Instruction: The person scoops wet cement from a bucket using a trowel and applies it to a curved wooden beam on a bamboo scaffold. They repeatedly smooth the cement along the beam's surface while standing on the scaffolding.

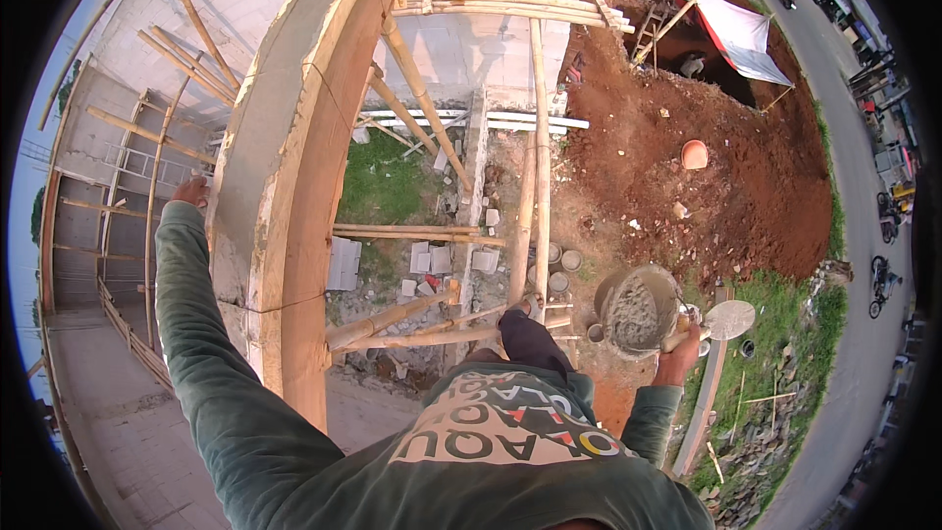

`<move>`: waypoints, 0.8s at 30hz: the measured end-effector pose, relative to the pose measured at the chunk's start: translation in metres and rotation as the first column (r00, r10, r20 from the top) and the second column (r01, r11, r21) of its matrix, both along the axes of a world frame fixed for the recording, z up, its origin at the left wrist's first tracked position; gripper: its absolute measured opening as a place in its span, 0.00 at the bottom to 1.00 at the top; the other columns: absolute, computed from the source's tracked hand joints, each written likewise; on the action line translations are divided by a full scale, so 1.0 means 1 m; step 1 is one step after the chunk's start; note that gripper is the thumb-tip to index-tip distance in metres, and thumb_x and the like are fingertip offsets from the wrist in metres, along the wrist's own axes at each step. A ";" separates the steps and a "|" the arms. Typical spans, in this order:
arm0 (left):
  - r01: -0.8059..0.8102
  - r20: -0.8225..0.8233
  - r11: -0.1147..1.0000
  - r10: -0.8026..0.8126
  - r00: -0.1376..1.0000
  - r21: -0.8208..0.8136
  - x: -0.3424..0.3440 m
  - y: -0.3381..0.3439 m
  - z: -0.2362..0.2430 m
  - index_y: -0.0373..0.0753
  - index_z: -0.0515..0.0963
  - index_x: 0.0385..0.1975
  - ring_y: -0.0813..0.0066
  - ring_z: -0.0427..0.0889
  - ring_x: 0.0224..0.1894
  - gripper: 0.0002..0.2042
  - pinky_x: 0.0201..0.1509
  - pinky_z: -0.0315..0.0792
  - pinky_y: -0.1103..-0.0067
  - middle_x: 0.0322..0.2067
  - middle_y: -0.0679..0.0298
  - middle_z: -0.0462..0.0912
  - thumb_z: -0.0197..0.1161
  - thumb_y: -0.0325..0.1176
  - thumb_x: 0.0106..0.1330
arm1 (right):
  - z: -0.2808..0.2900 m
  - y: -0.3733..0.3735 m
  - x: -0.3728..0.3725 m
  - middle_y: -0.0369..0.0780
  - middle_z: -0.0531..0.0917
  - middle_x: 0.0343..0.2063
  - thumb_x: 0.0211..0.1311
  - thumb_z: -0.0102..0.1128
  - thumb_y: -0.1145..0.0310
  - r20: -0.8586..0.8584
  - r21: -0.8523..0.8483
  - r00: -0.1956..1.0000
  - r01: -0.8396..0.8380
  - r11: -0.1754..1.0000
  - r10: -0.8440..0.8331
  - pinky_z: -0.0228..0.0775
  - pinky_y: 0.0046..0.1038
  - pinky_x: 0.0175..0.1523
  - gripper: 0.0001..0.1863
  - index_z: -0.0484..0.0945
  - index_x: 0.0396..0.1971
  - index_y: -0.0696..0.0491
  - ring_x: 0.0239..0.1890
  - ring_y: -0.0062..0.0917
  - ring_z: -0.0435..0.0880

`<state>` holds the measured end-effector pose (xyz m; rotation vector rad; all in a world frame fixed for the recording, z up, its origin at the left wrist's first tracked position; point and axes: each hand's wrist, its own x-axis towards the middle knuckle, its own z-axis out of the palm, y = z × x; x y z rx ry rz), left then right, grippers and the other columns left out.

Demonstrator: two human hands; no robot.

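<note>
My left hand (191, 192) grips the left edge of a long timber formwork beam (309, 157), whose top strip of grey concrete (245, 137) runs away from me. My right hand (677, 353) is closed on the handle of a trowel with a rounded metal blade (729, 319), held just right of a bucket of wet grey mortar (636, 309). My dark-trousered leg reaches down to a foot (520, 309) by the upright bamboo poles (535, 196) beside the beam.
Block walls (491, 59) with bamboo bracing surround the beam. Far below lie grass (383, 177), rubble, small buckets (559, 282) and red soil (736, 186). A person (692, 66) is in a pit under a white sheet (726, 25). A road (873, 363) with motorbikes runs along the right.
</note>
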<state>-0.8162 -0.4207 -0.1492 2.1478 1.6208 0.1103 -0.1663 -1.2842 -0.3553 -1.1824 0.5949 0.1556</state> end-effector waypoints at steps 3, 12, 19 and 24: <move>0.321 -0.575 0.943 -0.216 0.789 0.087 0.046 0.036 -0.027 0.34 0.75 0.49 0.48 0.73 0.54 0.22 0.59 0.66 0.65 0.46 0.45 0.78 0.43 0.46 0.70 | 0.040 0.007 0.009 0.38 0.77 0.34 0.61 0.53 0.65 0.011 -0.029 1.000 0.004 1.000 -0.003 0.76 0.31 0.37 0.10 0.71 0.38 0.54 0.34 0.28 0.80; -0.086 -0.230 0.983 0.047 0.972 -0.162 0.021 0.028 -0.016 0.30 0.78 0.40 0.49 0.80 0.36 0.32 0.43 0.71 0.65 0.33 0.46 0.82 0.43 0.59 0.68 | 0.111 0.105 0.058 0.35 0.72 0.26 0.59 0.58 0.64 0.037 -0.223 0.999 0.028 0.974 -0.021 0.70 0.26 0.33 0.09 0.70 0.27 0.52 0.29 0.22 0.75; -0.043 -0.344 0.999 0.052 0.937 0.032 -0.003 -0.019 -0.020 0.31 0.79 0.41 0.59 0.76 0.35 0.33 0.40 0.68 0.68 0.32 0.50 0.79 0.45 0.62 0.67 | 0.089 0.182 0.150 0.33 0.70 0.25 0.58 0.59 0.63 0.064 -0.265 0.998 0.046 0.963 -0.030 0.68 0.26 0.31 0.10 0.72 0.29 0.54 0.27 0.20 0.72; -0.357 -0.143 0.916 0.334 0.932 -0.185 0.032 -0.056 0.009 0.31 0.77 0.42 0.66 0.75 0.32 0.31 0.36 0.68 0.69 0.29 0.58 0.78 0.47 0.60 0.68 | 0.047 0.240 0.239 0.41 0.75 0.31 0.56 0.59 0.63 0.000 -0.290 0.997 0.068 0.955 -0.071 0.76 0.34 0.35 0.16 0.73 0.36 0.62 0.31 0.29 0.78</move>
